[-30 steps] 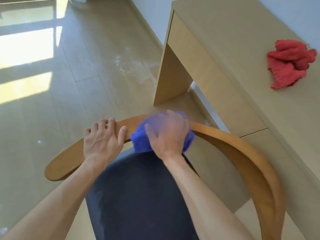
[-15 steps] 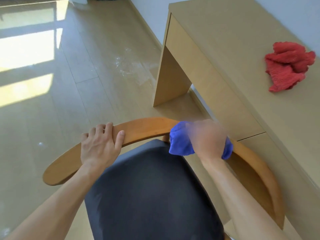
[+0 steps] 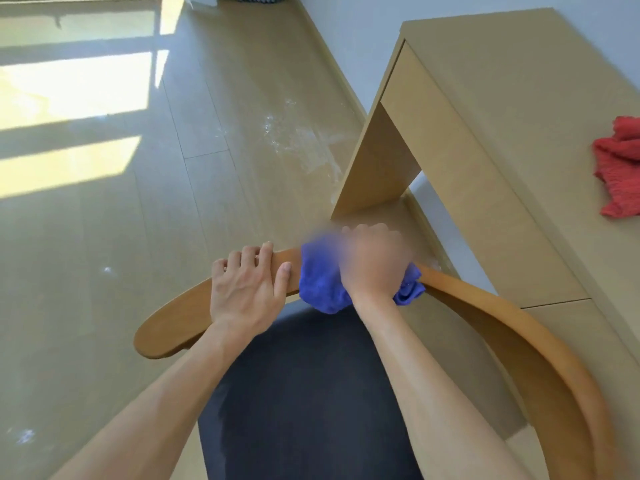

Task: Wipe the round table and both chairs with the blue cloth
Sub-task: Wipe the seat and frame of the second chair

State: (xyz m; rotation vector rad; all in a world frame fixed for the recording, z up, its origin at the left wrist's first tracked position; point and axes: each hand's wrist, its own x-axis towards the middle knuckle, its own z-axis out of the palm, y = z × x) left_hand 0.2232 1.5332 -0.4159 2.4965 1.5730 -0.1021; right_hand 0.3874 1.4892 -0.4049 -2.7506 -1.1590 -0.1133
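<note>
A: Since the half-second-earlier frame, we log the right hand (image 3: pixel 374 261) and blue cloth (image 3: pixel 322 282) back leftward along the chair's curved backrest rail (image 3: pixel 519 327), now just beside the left hand (image 3: pixel 247 289).

B: Hands?

A: Right fingers curl round the bunched cloth; left lies flat, fingers straight, steadying the rail.

B: Progress?

A: Rail underway; dark seat (image 3: pixel 311 393) apparently unwiped. We see no round table or second chair.

B: Axis?

A: Rail arcs from lower left to lower right.

One chair (image 3: pixel 519 327), wooden curved back, dark seat. Two cloths: one blue cloth (image 3: pixel 320 282), one red cloth (image 3: pixel 618 168). One light wooden desk (image 3: pixel 502 140); two hands: left hand (image 3: pixel 247 289), right hand (image 3: pixel 375 261).
</note>
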